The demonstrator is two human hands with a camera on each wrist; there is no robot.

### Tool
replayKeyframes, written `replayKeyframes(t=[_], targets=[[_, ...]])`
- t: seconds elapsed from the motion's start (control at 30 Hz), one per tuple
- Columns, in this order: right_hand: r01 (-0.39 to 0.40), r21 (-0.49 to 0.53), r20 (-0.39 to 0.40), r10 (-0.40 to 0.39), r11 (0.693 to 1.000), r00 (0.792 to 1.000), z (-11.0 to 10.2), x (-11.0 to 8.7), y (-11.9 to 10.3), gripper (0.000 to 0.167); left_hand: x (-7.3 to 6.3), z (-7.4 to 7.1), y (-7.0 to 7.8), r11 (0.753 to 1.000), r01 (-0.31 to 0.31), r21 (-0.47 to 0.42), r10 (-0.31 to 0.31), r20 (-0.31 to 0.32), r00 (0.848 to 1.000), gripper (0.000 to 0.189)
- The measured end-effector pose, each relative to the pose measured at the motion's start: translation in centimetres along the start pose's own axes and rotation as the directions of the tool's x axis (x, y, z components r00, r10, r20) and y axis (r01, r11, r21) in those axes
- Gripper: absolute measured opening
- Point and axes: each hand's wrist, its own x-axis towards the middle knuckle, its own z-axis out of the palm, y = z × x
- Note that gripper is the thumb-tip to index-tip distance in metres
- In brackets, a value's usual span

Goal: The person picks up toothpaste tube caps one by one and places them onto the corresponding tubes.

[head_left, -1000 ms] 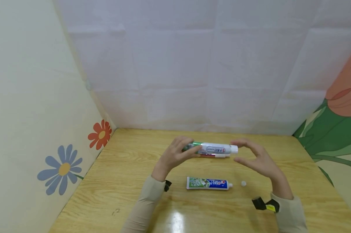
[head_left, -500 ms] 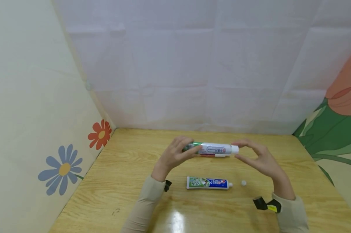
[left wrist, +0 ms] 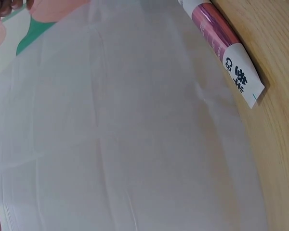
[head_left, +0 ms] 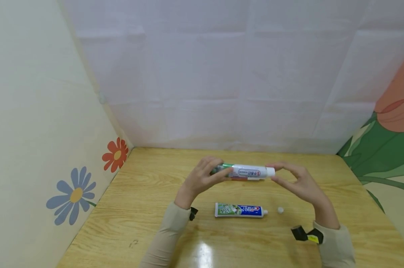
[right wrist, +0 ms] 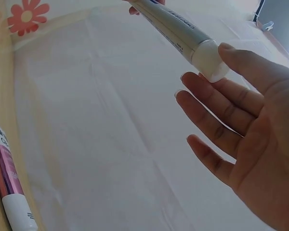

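Note:
My left hand (head_left: 202, 178) grips the green rear part of a white and green toothpaste tube (head_left: 250, 171), held level above the table. The tube's wide white cap (head_left: 270, 172) points right. My right hand (head_left: 300, 184) pinches that cap between thumb and fingertips. In the right wrist view the thumb lies against the cap (right wrist: 209, 62), while the lower fingers extend beneath it, apart from it. Behind the held tube lies a pink and white tube (head_left: 240, 179), mostly hidden in the head view; its flat end (left wrist: 245, 79) shows in the left wrist view.
Nearer on the wooden table (head_left: 121, 208) lies a blue and green toothpaste tube (head_left: 238, 210), its narrow nozzle bare and facing right. A small white cap (head_left: 280, 210) sits just right of that nozzle. A white cloth backdrop (head_left: 202, 93) rises behind the table.
My right thumb and fingers have come together from a wider spread onto the white cap. The held tube has turned slightly, shifting its label. The blue and green tube stays put.

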Motion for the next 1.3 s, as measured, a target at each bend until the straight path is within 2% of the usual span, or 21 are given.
replayKeyframes(t=[0.23,0.43,0.7,1.07,1.3], targets=[[0.0,-0.027,-0.013,-0.001,1.0,1.0,0.04,-0.16,0.0,0.036,-0.06,0.18,0.07,1.0,-0.008,0.005,0.008,0.007,1.0,0.049],[-0.012,-0.064,-0.011,0.011,0.998,1.0,0.02,-0.23,0.07,0.033,-0.01,0.3,0.11,1.0,-0.007,-0.002,0.007,0.002,1.0,0.036],[-0.06,-0.118,-0.028,0.057,0.991,0.998,-0.01,-0.35,0.2,0.024,0.03,0.42,0.21,1.0,-0.011,0.001,0.011,-0.007,1.0,0.033],[-0.073,-0.096,-0.021,0.071,0.993,0.997,-0.09,-0.3,0.21,0.016,-0.09,0.58,0.3,1.0,-0.008,0.007,0.008,0.011,1.0,0.035],[-0.07,-0.076,-0.02,0.069,0.995,0.997,0.01,-0.32,0.42,0.015,-0.12,0.56,0.27,1.0,-0.013,0.003,0.013,0.007,1.0,0.044]])
